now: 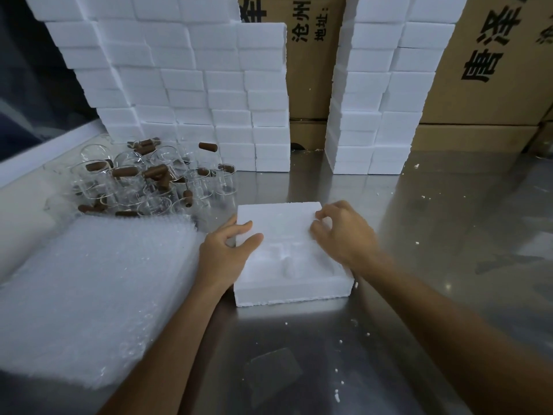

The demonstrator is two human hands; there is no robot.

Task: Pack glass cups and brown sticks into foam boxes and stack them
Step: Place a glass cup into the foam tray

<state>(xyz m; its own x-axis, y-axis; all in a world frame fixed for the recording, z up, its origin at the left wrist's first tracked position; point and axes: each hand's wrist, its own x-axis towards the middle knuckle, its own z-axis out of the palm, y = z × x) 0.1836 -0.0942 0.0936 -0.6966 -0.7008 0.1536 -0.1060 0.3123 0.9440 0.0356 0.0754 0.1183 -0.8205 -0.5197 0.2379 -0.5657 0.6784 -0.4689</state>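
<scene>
A white foam box lies open on the steel table, its moulded hollows facing up and holding nothing. My left hand grips its left edge, thumb on the top face. My right hand rests on the right side with fingers curled, pinching at the foam's upper right corner. A pile of glass cups with brown sticks fixed to them lies at the back left.
A stack of bubble wrap sheets lies at my left. Two walls of stacked foam boxes stand at the back, with cardboard cartons behind. Foam crumbs dot the table.
</scene>
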